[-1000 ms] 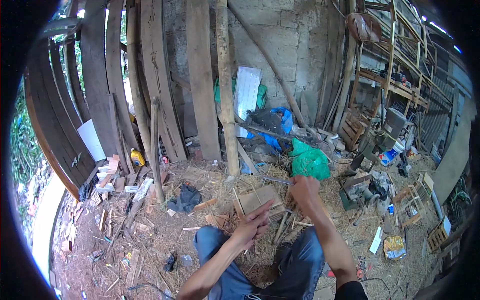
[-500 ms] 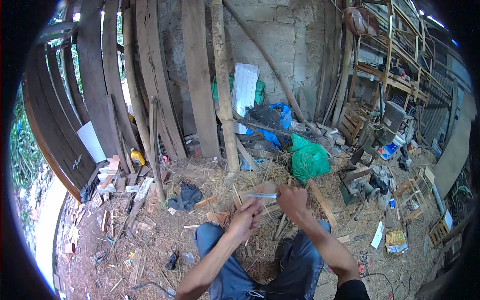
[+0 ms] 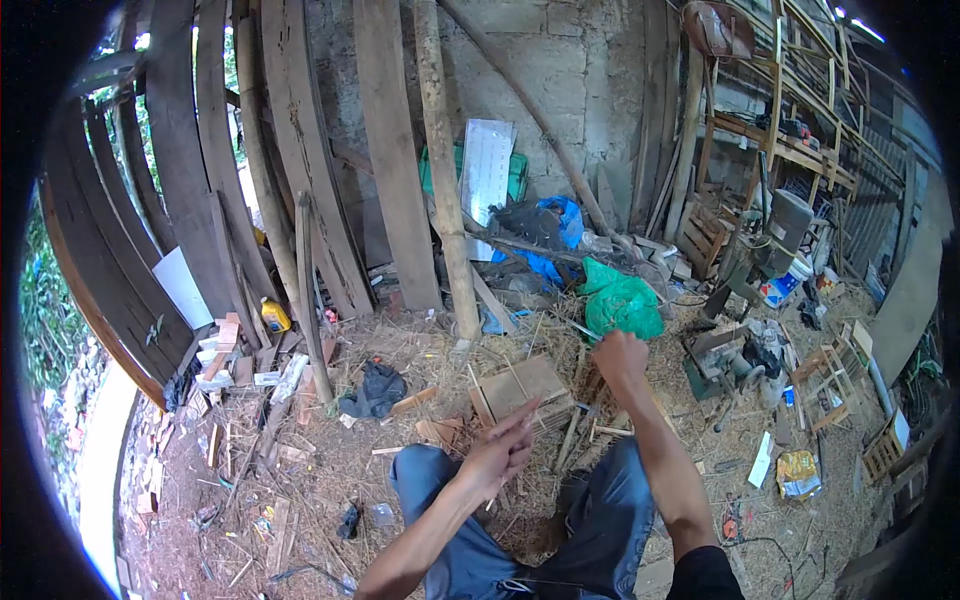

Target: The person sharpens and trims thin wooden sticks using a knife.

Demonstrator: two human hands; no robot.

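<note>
My right hand [image 3: 622,360] is closed round the handle of a knife [image 3: 578,328], whose thin blade points up and left near the green plastic bag [image 3: 622,305]. My left hand [image 3: 498,455] is above my knees with its fingers pinched together and the index finger stretched up and right. A thin light stick [image 3: 491,503] shows just below its fingers, and the grip on it is partly hidden. Beyond my left hand a flat wooden block [image 3: 522,385] lies on the ground with thin sticks across it.
Wood scraps and straw cover the ground. A black plastic bag [image 3: 375,390] lies at the left, near upright poles [image 3: 440,180] and planks [image 3: 395,150]. A metal machine [image 3: 765,255], a small wooden frame [image 3: 825,385] and a yellow packet [image 3: 797,473] are at the right.
My right hand first came down and left, bringing the blade to my left hand, then moved back up and right with the knife. The left hand stayed nearly in place.
</note>
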